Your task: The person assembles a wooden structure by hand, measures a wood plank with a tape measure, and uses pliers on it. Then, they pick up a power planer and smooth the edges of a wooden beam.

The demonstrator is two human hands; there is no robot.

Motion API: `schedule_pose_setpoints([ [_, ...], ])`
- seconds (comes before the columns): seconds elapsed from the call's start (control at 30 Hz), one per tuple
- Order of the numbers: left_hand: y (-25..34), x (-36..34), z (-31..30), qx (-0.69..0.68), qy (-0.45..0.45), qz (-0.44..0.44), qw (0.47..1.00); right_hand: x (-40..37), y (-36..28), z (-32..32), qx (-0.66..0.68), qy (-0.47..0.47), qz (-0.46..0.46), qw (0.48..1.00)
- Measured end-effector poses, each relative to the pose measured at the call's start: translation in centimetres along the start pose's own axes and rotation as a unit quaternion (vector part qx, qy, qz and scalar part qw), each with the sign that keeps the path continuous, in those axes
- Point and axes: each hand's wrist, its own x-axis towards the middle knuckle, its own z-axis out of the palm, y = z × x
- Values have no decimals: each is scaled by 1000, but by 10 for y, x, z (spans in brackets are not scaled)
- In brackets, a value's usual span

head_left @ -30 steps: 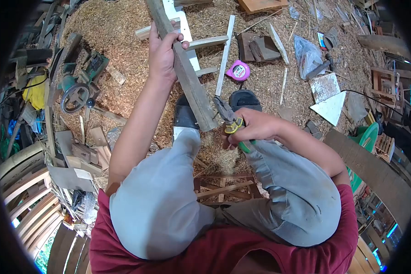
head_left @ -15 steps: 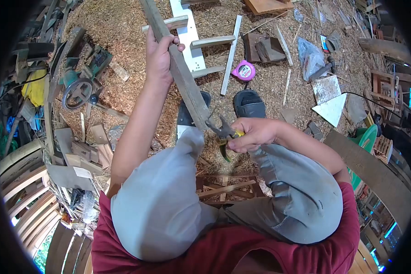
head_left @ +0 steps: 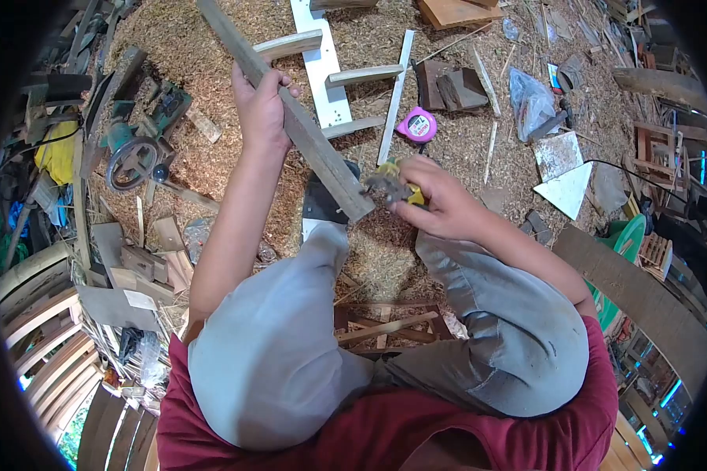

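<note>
Left hand's grip is closed round the wooden bar, slanting above the sawdust; right hand's is closed on the pliers at its near end, their bite untellable. Sound practice: brace the bar, keep the pull straight. Count: one bar, one pair of pliers, one pink tape measure.

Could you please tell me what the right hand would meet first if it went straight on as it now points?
The right hand, pliers leading, would probably meet the lower end of the wooden bar first; they may even be touching, as depth is unclear here.
</note>
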Motion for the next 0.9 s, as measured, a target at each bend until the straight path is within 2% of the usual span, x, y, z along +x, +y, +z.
schedule_pose_setpoints([
  [0.1, 1, 1, 1, 0, 18, -14, 1000, -1, 2, -4, -72, 36, 36, 996],
  [0.2, 1, 2, 2, 4, 24, -34, 999, -6, 6, -3, -108, 63, 34, 992],
  [0.3, -1, -4, 9, 10, 24, -25, 999, -7, 5, -2, -153, 74, -9, 985],
  [0.4, -7, -6, 14, 4, 18, -24, 1000, -8, -1, -3, -135, 73, -55, 987],
  [0.6, -11, -10, 22, 7, 22, -40, 999, -7, 3, -4, -99, 40, -68, 992],
  [0.7, -9, -13, 27, -2, 34, -40, 999, -10, 1, -5, -84, 25, -36, 995],
  [0.9, -15, -8, 28, -18, 42, -51, 998, -17, -4, -9, -127, 73, 21, 989],
])
